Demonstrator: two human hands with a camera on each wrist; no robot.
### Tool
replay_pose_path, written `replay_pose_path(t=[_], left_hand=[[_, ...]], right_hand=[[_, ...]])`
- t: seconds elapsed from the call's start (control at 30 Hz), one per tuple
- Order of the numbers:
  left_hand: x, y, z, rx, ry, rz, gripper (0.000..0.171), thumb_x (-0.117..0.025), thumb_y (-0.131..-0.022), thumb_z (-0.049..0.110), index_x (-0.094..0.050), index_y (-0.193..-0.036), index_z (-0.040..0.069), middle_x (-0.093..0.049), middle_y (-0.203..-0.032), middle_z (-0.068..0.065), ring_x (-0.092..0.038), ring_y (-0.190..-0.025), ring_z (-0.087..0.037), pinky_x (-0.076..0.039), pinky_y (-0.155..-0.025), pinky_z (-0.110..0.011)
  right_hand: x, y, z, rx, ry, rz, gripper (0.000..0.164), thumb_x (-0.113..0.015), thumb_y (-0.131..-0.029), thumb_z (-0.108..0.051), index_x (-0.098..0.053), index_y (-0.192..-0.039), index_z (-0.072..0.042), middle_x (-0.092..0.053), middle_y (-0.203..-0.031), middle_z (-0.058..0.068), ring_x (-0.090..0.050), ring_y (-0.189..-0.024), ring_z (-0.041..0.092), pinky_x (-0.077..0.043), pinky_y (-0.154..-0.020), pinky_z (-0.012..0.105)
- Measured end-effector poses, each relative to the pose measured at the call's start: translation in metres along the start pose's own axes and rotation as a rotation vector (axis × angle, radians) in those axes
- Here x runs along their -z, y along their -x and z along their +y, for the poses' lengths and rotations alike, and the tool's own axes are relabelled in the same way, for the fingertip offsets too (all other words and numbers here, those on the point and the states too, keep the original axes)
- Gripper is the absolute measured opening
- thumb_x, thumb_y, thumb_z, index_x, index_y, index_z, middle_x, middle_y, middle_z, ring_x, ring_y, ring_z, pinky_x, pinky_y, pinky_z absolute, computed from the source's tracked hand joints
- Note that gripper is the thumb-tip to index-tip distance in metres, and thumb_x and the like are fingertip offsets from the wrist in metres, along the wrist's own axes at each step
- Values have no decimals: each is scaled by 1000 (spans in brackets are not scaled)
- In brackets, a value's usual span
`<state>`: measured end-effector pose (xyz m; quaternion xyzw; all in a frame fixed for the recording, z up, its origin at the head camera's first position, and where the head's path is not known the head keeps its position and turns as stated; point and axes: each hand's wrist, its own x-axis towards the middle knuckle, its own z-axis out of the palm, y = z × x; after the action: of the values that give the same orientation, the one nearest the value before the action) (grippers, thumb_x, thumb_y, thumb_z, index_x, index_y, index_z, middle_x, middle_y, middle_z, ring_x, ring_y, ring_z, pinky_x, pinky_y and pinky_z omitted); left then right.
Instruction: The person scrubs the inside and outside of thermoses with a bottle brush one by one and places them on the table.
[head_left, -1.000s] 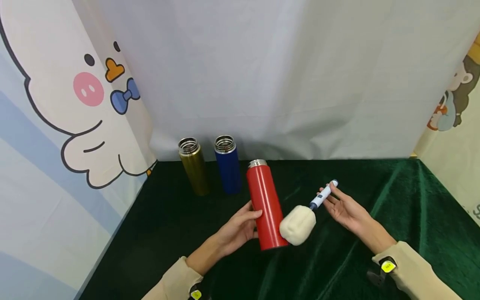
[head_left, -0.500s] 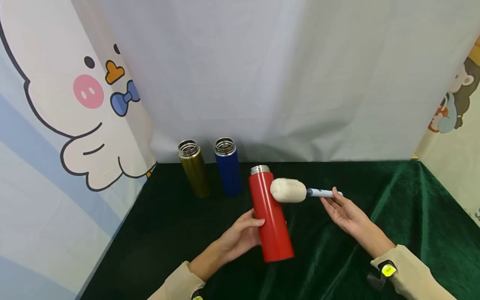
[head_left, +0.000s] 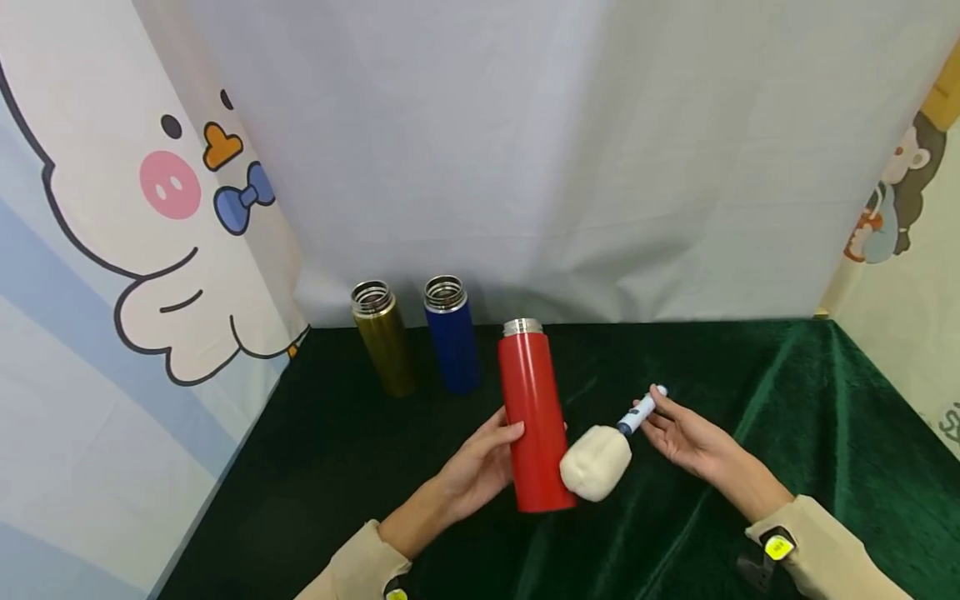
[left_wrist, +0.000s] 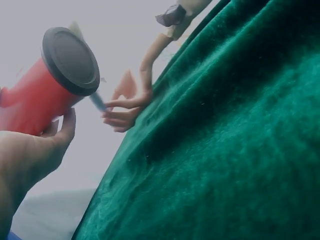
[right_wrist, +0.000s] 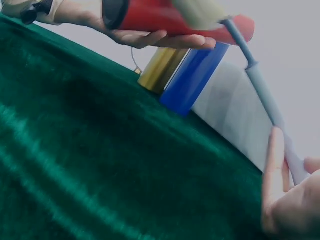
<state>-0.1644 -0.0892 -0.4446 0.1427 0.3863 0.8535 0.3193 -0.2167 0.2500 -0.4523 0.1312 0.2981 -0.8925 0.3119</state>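
My left hand (head_left: 474, 465) grips a red metal bottle (head_left: 534, 417) around its lower half, slightly tilted, with its steel mouth uncovered at the top. The left wrist view shows the bottle's dark round base (left_wrist: 72, 60). A sponge bottle brush (head_left: 596, 463) with a cream head and pale blue handle is in my right hand (head_left: 693, 437), pinched near the handle's end. Its head lies against the bottle's lower right side in the head view. In the right wrist view, the brush handle (right_wrist: 265, 92) slants up from the fingers and the head covers part of the red bottle.
Two more open-mouthed bottles, one gold (head_left: 386, 346) and one blue (head_left: 453, 342), stand upright side by side at the back left. Dark green velvet (head_left: 720, 542) covers the table. A pale cloth (head_left: 525, 150) hangs behind it, with cartoon-printed curtains at both sides.
The brush head went from the bottle's lower side up to its upper part, then back down to the lower side. The bottle dipped slightly, then rose again and stands a little more upright.
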Motion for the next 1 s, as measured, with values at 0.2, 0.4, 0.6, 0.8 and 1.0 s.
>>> replay_pose_path(t=[0.2, 0.4, 0.6, 0.8, 1.0], left_hand=[[2, -1, -3, 10, -68, -15, 61, -53, -105, 18, -24, -159, 15, -56, -141, 1, -57, -129, -17, -48, -107, -40], [6, 0, -5, 2, -96, -29, 55, -54, -106, 20, -30, -155, 13, -62, -135, 1, -66, -117, -14, -56, -97, -38], [7, 1, -2, -33, -54, -5, 55, -52, -107, 21, -26, -156, 17, -58, -139, 1, -63, -122, -14, -56, -98, -36], [8, 2, 2, -78, 11, -10, 52, -55, -105, 17, -31, -151, 22, -56, -140, 3, -59, -127, -15, -53, -104, -39], [5, 1, 5, -59, 10, -49, 56, -50, -107, 15, -26, -157, 18, -51, -145, 0, -56, -130, -17, -51, -105, -43]], right_hand=[[-15, -3, -7, 108, -209, 52, 14, -59, -102, -23, -58, -110, -11, -67, -105, 6, -72, -98, 17, -52, -102, 20], [-15, -6, -2, 105, -353, 127, 31, -58, -101, -23, -43, -128, -21, -63, -104, 8, -71, -97, 20, -45, -109, 18], [-8, -5, 5, 38, -189, 166, 22, -59, -102, -28, -48, -120, -20, -61, -103, 2, -67, -95, 12, -52, -100, 18], [1, -1, 5, -8, -14, 133, 18, -57, -103, -32, -63, -106, -15, -64, -100, -1, -66, -90, 7, -56, -86, 17], [0, -3, 0, 18, -56, 133, 15, -57, -104, -27, -62, -105, -12, -67, -99, 2, -70, -90, 12, -57, -91, 18]])
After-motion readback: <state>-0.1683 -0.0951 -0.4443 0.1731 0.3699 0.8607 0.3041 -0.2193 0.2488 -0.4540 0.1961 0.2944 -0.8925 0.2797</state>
